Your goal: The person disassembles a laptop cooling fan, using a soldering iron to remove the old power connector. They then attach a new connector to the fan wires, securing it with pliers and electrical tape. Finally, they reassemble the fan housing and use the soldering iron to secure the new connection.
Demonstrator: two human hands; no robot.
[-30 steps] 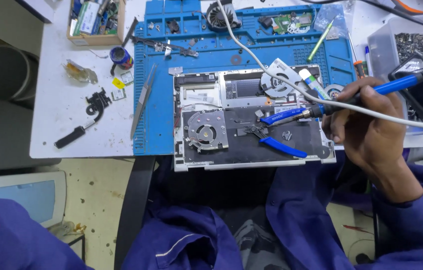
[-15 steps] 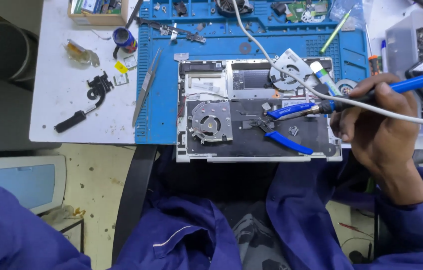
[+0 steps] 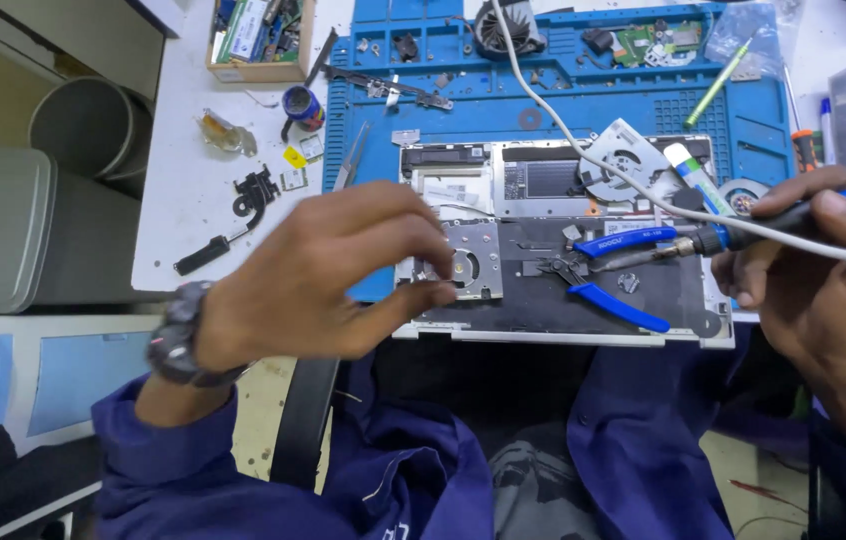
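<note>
Head view of a workbench with an opened laptop chassis point(image 3: 563, 315) lying on a blue repair mat point(image 3: 563, 100). The left hand point(image 3: 328, 275) hovers over the chassis's left part, palm down, its fingers point(image 3: 423, 295) curled loosely and partly spread; the fingertips lie at or just above the silver fan housing point(image 3: 468, 262), but whether they touch it or pinch anything cannot be told, since the hand is motion-blurred and hides what lies beneath. A dark wristwatch point(image 3: 178, 335) sits on the left wrist above a dark blue sleeve. The right hand point(image 3: 823, 280) is closed firmly round the blue grip of a soldering iron point(image 3: 793, 212), thumb and fingers wrapped tight, with the metal tip pointing left over the board near the chassis's middle. A white cable point(image 3: 583, 150) runs from the top edge of the mat across the chassis toward the right hand. Blue-handled cutting pliers point(image 3: 608, 270) lie on the chassis just below the iron's tip, handles spread apart. A detached round cooling fan point(image 3: 623, 160) rests at the chassis's upper edge. Tweezers point(image 3: 351, 165) lie at the mat's left border, and a small cardboard tray of parts point(image 3: 258, 35) stands on the white table point(image 3: 183, 200) beyond.
</note>
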